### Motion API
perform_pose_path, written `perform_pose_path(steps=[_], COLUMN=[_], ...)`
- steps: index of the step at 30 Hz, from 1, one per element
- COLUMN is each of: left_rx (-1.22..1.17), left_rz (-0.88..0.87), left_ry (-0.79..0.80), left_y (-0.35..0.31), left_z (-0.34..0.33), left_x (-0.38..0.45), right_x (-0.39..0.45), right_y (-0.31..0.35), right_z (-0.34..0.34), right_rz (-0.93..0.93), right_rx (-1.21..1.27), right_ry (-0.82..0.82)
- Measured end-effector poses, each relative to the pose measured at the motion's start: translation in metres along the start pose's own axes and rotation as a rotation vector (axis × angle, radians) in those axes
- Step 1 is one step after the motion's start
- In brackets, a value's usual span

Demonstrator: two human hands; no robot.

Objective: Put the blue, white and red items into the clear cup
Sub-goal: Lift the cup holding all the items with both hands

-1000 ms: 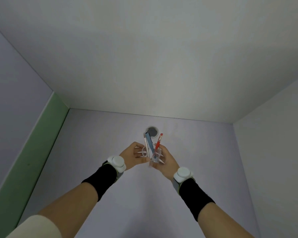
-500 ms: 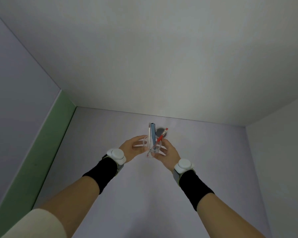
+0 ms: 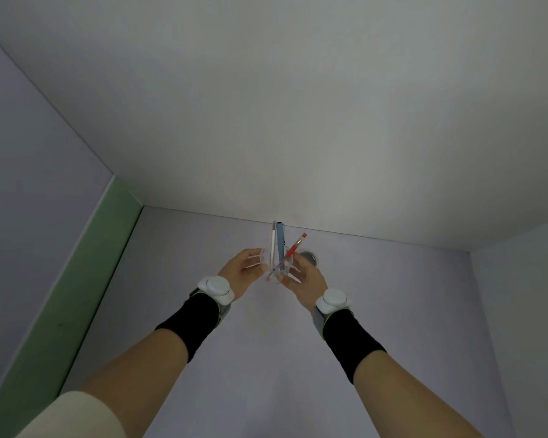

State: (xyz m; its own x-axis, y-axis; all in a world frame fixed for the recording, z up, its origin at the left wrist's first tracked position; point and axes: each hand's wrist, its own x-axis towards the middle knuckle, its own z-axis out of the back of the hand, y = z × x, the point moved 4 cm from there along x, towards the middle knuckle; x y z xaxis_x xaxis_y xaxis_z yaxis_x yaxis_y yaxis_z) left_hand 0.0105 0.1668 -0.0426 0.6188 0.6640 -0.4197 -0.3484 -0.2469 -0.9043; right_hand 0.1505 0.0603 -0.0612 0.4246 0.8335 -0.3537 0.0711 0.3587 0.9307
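Note:
A clear cup (image 3: 279,269) sits between my two hands, low over the pale lilac tabletop. Three pens stand in it: a blue pen (image 3: 280,240) upright, a thin white pen (image 3: 273,245) beside it on the left, and a red pen (image 3: 295,246) leaning to the right. My left hand (image 3: 242,268) curls against the cup's left side. My right hand (image 3: 304,276) cups its right side, fingers spread around it. The cup's outline is faint and partly hidden by fingers.
A small dark round object (image 3: 309,257) lies on the table just behind my right hand. A white wall (image 3: 298,121) rises behind the table. A green strip (image 3: 76,295) borders the left edge. White wrist devices and black bands sit on both forearms.
The cup with the pens has moved away from me toward the back wall, both hands travelling with it. The view has tilted, showing more wall.

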Motion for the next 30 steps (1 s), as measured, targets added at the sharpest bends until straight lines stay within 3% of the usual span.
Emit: perform_pose_path(steps=[30], left_rx=[0.111], left_rz=[-0.009], left_ry=[0.003], left_y=[0.018], left_z=[0.020], left_x=[0.041], right_x=[0.050], right_y=[-0.022], right_z=[-0.025], right_rz=[-0.031], right_rx=[0.011], right_ry=[-0.025])
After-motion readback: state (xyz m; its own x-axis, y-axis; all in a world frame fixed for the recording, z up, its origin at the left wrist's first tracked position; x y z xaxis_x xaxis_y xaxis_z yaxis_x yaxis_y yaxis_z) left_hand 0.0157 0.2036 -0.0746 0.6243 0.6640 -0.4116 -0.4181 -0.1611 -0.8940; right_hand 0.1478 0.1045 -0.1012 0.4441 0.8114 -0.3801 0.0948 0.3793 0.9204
